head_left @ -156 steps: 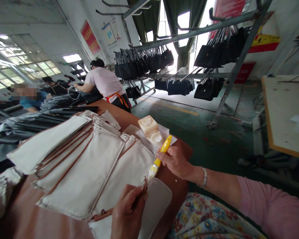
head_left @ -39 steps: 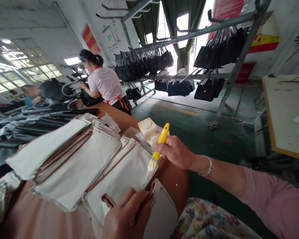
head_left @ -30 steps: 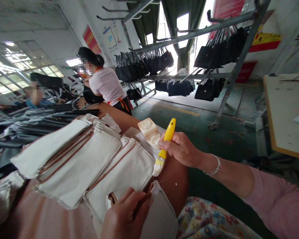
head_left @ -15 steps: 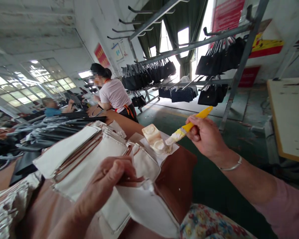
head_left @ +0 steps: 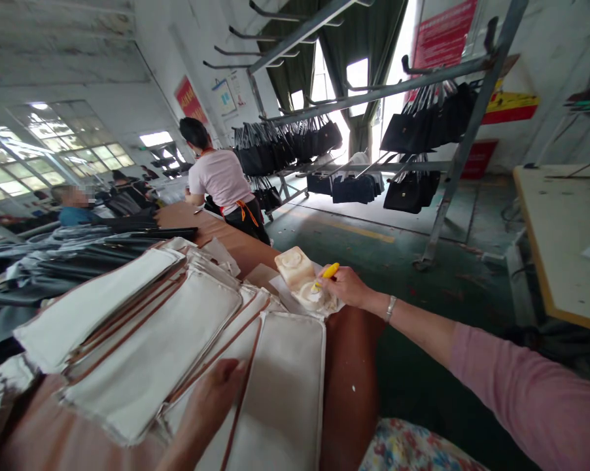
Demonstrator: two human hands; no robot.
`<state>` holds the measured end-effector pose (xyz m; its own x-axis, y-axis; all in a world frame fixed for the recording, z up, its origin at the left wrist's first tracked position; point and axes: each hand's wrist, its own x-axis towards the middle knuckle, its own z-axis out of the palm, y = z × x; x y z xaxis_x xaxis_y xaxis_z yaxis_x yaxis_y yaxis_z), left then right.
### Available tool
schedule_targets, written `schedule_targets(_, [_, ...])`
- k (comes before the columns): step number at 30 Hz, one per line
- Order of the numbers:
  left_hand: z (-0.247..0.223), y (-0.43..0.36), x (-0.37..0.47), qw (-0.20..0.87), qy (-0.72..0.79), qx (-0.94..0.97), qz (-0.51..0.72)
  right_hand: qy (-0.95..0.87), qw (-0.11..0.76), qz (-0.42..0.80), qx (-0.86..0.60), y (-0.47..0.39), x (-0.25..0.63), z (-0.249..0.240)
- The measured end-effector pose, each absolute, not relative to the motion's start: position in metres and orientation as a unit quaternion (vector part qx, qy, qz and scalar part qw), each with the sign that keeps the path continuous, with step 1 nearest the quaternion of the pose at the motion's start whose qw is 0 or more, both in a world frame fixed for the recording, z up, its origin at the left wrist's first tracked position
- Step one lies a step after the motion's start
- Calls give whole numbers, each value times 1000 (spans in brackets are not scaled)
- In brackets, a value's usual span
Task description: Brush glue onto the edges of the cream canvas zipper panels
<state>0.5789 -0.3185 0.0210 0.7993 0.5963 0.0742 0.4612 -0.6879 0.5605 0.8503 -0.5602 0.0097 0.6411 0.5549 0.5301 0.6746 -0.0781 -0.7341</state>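
Note:
My right hand point(head_left: 348, 286) is closed round the yellow handle of a brush point(head_left: 331, 270). The brush's tip is down in a pale, paste-smeared container point(head_left: 295, 265) with white paste in it. My left hand point(head_left: 214, 396) is closed, fingers curled, low over the white pieces. Its fingertips meet the brown edge of a white bag panel point(head_left: 288, 373) lying flat in front of me; whether they pinch that edge is hidden. To the left, more white panels with brown trim point(head_left: 177, 333) overlap in a slanting stack.
The brown table point(head_left: 351, 366) ends just right of the panels. Black pieces with grey straps point(head_left: 108, 252) are heaped at left. A person in a pale shirt point(head_left: 221, 176) stands at the far end. Black bags point(head_left: 422, 124) hang on a metal rack; another table point(head_left: 560, 222) stands right.
My right hand has moved forward and left, bringing the brush down into the container. The panel my left hand held tilted now lies flat, and that hand has moved lower and left.

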Motion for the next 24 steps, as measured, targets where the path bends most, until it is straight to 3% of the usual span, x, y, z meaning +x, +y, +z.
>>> schedule_targets(3, [7,-337,602,278,315,903,87,-431,501,-50,-749,-540,858,1])
schedule_targets(9, [-1,-342,638,282,359,881,128,-456,491,-92,-737,-553,854,3])
schedule_targets(15, [11,-358,634,396,303,854,149,-592,407,-92,-689,-589,832,-6])
schedule_targets(19, [43,-379,611,480,257,828,135,-520,542,-83,-655,-603,809,25])
schedule_targets(24, [78,-400,588,503,185,840,87,-367,748,64,-549,-601,771,82])
